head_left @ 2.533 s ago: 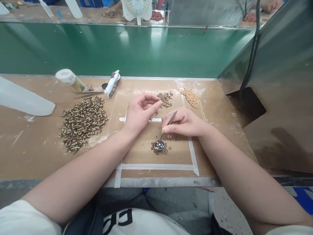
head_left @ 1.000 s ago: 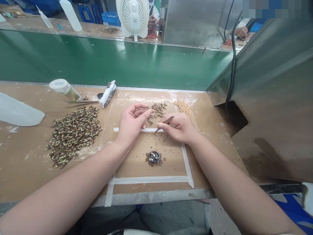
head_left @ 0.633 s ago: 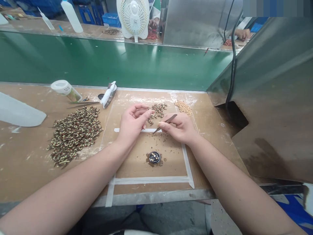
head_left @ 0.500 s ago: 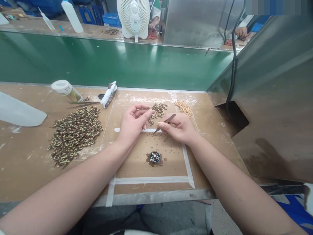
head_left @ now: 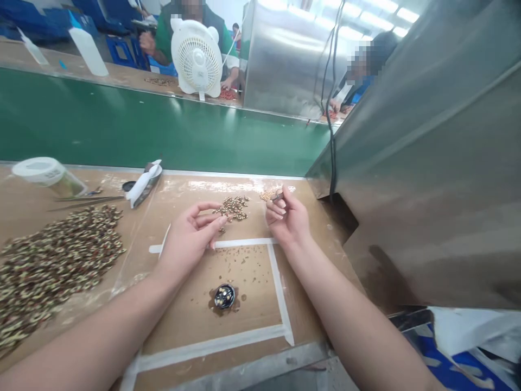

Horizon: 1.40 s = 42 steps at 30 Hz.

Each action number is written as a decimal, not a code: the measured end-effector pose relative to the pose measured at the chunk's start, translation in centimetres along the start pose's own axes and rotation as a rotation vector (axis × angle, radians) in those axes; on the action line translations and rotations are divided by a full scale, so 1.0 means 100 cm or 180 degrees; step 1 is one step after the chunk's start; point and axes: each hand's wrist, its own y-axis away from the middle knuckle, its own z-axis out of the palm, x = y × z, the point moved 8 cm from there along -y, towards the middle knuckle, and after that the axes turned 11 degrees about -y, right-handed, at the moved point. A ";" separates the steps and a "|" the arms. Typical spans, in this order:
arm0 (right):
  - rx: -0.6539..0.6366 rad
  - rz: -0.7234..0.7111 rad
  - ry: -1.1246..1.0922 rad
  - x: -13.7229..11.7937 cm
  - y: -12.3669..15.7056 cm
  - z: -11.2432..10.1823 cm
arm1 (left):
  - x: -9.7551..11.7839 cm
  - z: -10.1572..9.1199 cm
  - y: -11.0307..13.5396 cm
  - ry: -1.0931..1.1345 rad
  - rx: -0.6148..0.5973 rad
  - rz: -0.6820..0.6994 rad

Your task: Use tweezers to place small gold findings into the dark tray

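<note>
My left hand (head_left: 193, 233) hovers at the near left of a small pile of dark-and-cream pieces (head_left: 236, 207). Its thumb and fingers are drawn together, and whatever they pinch is too small to make out. Tweezers (head_left: 278, 197) are gripped in my right hand (head_left: 288, 217), which is raised beside a little heap of tan beads (head_left: 266, 195) and partly covers it. Nearer me, a small round dish (head_left: 224, 296) of dark liquid with a few pale bits in it sits in a wet patch inside the white tape frame (head_left: 211, 345).
A large heap of similar pieces (head_left: 61, 266) spreads at the left. Behind it lie a clear tub (head_left: 51, 176), another pair of tweezers (head_left: 87, 202) and a white packet (head_left: 144, 183). A green belt (head_left: 163, 136) runs behind the table. A metal housing (head_left: 407, 163) closes off the right.
The view has swung right and up, showing people across the belt. My right hand has turned over and moved away from my left, towards the beads, still holding the tweezers.
</note>
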 end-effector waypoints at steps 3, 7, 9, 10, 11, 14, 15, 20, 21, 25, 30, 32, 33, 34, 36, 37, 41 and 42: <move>0.0067 0.0155 -0.0163 0.004 0.000 -0.002 | 0.001 0.000 0.001 -0.0058 -0.0029 0.0047; -0.0091 0.0039 0.0034 0.009 0.003 0.000 | -0.001 0.002 0.002 -0.0106 -0.0109 0.0058; -0.0132 -0.0204 0.0305 0.007 0.005 0.001 | -0.002 0.003 0.002 -0.0118 -0.0139 0.0039; -0.0131 -0.0337 0.0469 0.006 0.007 0.002 | -0.003 0.004 0.002 -0.0124 -0.0148 0.0027; -0.0127 -0.0460 0.0634 0.005 0.008 0.002 | -0.003 0.004 0.002 -0.0137 -0.0155 0.0013; -0.0156 -0.0724 0.1017 0.003 0.015 0.006 | -0.003 0.005 0.003 -0.0199 -0.0172 -0.0016; -0.0172 -0.0773 0.1095 0.003 0.016 0.007 | -0.003 0.005 0.003 -0.0218 -0.0175 -0.0018; -0.0159 -0.0865 0.1299 0.004 0.019 0.007 | 0.000 0.007 0.004 -0.0219 -0.0209 -0.0022; -0.0165 -0.0859 0.1321 0.005 0.019 0.007 | 0.000 0.007 0.004 -0.0220 -0.0213 -0.0026; -0.0252 -0.0756 0.1382 0.009 0.017 0.007 | -0.002 0.008 0.003 -0.0229 -0.0222 -0.0043; -0.0250 -0.0741 0.1420 0.009 0.017 0.007 | -0.002 0.008 0.005 -0.0329 -0.0236 -0.0119; -0.0256 -0.0744 0.1421 0.009 0.017 0.008 | -0.001 0.008 0.006 -0.0388 -0.0234 -0.0146; -0.0268 -0.0738 0.1410 0.009 0.017 0.009 | 0.000 0.008 0.006 -0.0406 -0.0233 -0.0147; -0.0281 -0.0735 0.1396 0.009 0.017 0.009 | 0.000 0.008 0.006 -0.0415 -0.0232 -0.0143; -0.0308 -0.0735 0.1389 0.009 0.018 0.010 | 0.000 0.009 0.006 -0.0420 -0.0229 -0.0136; -0.0316 -0.0743 0.1408 0.009 0.018 0.011 | 0.000 0.009 0.006 -0.0416 -0.0226 -0.0138; -0.0333 -0.0780 0.1525 0.008 0.019 0.012 | -0.002 0.008 0.005 -0.0384 -0.0198 -0.0141; -0.0333 -0.0780 0.1542 0.008 0.019 0.013 | -0.002 0.008 0.005 -0.0377 -0.0194 -0.0136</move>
